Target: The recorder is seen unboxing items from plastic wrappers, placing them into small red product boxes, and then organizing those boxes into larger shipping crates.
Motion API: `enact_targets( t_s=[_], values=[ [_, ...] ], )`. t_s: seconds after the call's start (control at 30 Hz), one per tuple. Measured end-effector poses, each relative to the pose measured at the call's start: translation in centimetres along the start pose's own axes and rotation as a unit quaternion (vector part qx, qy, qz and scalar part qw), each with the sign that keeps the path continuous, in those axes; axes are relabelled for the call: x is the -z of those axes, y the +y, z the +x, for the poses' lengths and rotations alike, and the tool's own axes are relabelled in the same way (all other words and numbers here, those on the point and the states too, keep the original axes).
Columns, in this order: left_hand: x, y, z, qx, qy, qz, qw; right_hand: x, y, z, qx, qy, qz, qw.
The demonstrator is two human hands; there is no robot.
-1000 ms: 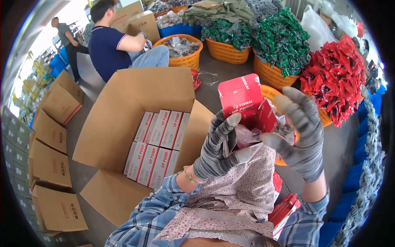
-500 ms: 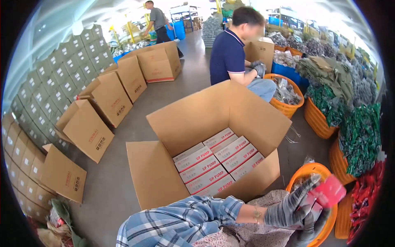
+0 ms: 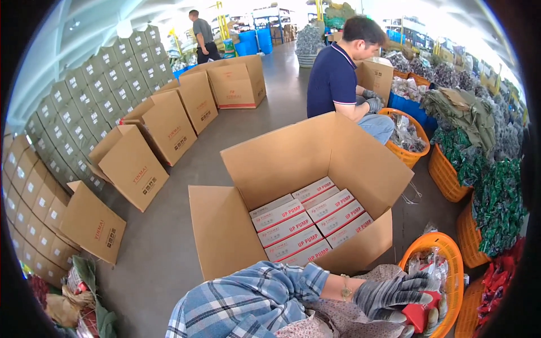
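My left hand (image 3: 391, 296), in a grey striped knit glove, reaches to the lower right with its fingers stretched out and apart. It lies against the upper side of a small red box (image 3: 416, 316). My right hand (image 3: 437, 320), also gloved and partly cut off by the lower edge, has its fingers round the right side of that box. Both hands are at the near rim of an orange basket (image 3: 457, 265) holding clear-wrapped items (image 3: 426, 263). To the left stands a large open carton (image 3: 209, 231), with rows of white-and-red boxes (image 3: 290, 228) inside.
Open cartons (image 3: 131, 169) stand in a line at the left, before stacked green packages (image 3: 96, 93). A seated co-worker (image 3: 337, 79) with gloved hands is beyond my carton; another person (image 3: 203, 36) stands far back. Filled orange baskets (image 3: 448, 174) line the right side.
The red box has moved down and left, lower in front of the basket. My left hand's fingers have spread out. The view has shifted slightly, and the far person has turned or stepped left.
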State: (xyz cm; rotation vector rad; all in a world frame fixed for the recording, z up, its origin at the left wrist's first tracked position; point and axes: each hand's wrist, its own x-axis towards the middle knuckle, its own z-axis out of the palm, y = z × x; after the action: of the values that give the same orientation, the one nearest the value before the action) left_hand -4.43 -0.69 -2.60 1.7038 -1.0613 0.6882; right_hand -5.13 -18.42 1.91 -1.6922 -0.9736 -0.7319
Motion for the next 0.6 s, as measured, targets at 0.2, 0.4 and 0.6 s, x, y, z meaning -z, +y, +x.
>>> enact_targets(
  t_s=[0.2, 0.4, 0.6],
  values=[
    [-1.5, -0.6, 1.1, -0.027, 0.099, 0.000, 0.995, -1.6, -0.8, 1.6, -0.008, 0.043, 0.022, 0.999],
    [-1.4, -1.7, -0.2, -0.074, 0.162, 0.000, 0.984, -3.1, 1.7, 0.3, 0.007, 0.007, 0.028, 1.000],
    [-1.6, -4.8, -1.2, -0.039, 0.267, -0.077, 0.960, -3.3, 4.5, -2.1, 0.000, -0.002, 0.019, 1.000]
  ],
)
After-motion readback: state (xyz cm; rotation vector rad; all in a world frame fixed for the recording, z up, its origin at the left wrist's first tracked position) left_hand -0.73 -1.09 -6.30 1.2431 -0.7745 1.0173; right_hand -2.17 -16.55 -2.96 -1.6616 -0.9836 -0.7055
